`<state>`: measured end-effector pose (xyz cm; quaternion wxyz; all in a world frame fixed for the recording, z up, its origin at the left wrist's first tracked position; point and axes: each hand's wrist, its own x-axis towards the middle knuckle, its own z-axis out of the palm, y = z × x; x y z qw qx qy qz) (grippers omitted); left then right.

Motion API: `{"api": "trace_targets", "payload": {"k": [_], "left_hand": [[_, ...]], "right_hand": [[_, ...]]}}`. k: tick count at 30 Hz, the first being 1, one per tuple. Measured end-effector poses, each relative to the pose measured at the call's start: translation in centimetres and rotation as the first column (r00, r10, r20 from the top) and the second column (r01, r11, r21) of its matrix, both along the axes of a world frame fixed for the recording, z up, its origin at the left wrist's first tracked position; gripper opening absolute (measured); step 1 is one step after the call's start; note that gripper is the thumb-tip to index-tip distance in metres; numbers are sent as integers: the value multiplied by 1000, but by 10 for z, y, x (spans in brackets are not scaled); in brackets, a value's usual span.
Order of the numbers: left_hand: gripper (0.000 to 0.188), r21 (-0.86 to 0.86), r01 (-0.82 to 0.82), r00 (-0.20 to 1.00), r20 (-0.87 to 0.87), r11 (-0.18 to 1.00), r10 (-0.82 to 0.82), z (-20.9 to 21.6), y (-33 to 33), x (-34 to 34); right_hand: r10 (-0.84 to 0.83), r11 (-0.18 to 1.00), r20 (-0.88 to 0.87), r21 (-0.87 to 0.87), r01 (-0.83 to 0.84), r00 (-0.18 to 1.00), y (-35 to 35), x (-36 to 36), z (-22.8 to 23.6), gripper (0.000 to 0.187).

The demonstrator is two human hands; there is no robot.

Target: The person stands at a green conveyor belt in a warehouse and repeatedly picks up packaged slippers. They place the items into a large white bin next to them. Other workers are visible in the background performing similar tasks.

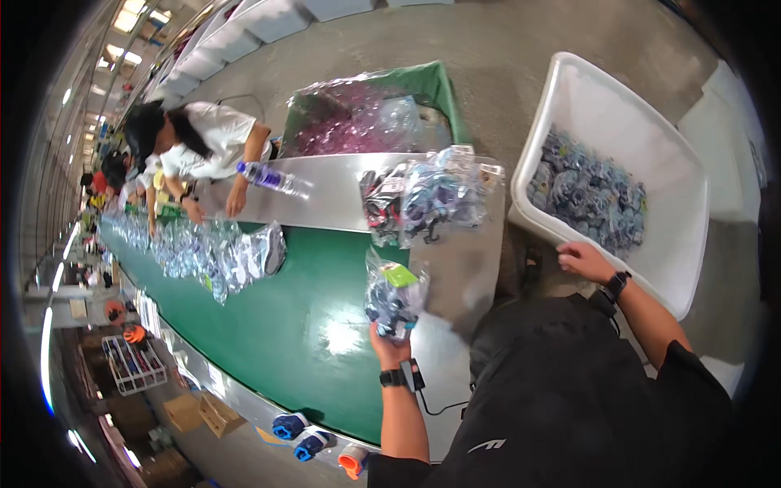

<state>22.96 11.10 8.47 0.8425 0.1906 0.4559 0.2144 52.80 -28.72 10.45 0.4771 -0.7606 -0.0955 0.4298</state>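
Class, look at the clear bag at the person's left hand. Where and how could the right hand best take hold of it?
Probably by pinching the upper right edge of the clear bag, beside its green card, with the right hand coming from the right. The left hand is at the lower end, while that edge is free.

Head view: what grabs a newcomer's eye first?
Likely the large white bin at right, partly filled with bagged items. Next, the glossy green belt stretching from the centre toward the upper left. Over its near end, the left hand holds a clear bag with a lime-green patch.
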Motion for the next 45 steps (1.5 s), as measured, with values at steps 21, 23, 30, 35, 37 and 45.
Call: {"api": "trace_targets", "payload": {"k": [21, 23, 30, 35, 37, 45], "left_hand": [[84, 426, 481, 846, 4, 766, -533, 121, -209, 182], [78, 472, 522, 813, -24, 710, -582, 118, -218, 194], [77, 455, 626, 741, -93, 634, -665, 114, -243, 243], [75, 425, 741, 630, -174, 519, -757, 104, -253, 265], [71, 478, 796, 539, -282, 371, -794, 92, -254, 267], [54, 309, 919, 384, -558, 246, -736, 34, -239, 215]], "right_hand": [[165, 928, -375, 373, -14, 912, -14, 54, 90, 44], [110, 926, -470, 368, 82, 876, -29, 64, 86, 44], [48, 908, -646, 346, 236, 762, -72, 93, 55, 40], [-53, 920, -626, 272, 282, 778, -77, 107, 79, 44], [-19, 908, -534, 345, 239, 845, -77, 107, 58, 50], [-251, 938, -422, 115, 326, 871, -125, 140, -12, 56]]}}
